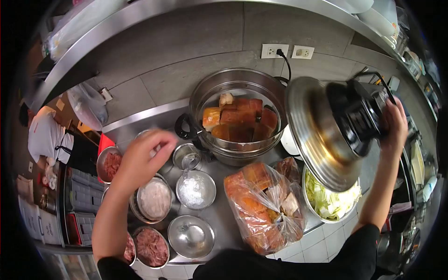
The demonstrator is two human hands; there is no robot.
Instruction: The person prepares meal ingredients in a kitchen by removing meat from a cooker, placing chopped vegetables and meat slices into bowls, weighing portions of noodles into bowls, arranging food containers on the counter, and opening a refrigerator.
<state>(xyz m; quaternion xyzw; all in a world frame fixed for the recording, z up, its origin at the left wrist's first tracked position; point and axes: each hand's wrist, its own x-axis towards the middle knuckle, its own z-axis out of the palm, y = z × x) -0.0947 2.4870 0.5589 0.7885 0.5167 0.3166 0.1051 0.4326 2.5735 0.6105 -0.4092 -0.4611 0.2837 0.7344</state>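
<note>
Some meat (238,116) in pot (235,151); right hand (395,125) gripping tilted lid (313,140) beside it; left hand (148,156) loosely curled near cup (178,162).

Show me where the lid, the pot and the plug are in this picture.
Lid (317,135): head view, on its metal dome.
Pot (239,151): head view, on its front outer wall.
Plug (280,52): head view, on its black body.

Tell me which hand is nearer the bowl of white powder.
Left. The left hand is up and left of the powder bowl; the right hand is far to its right, holding the lid.
</note>
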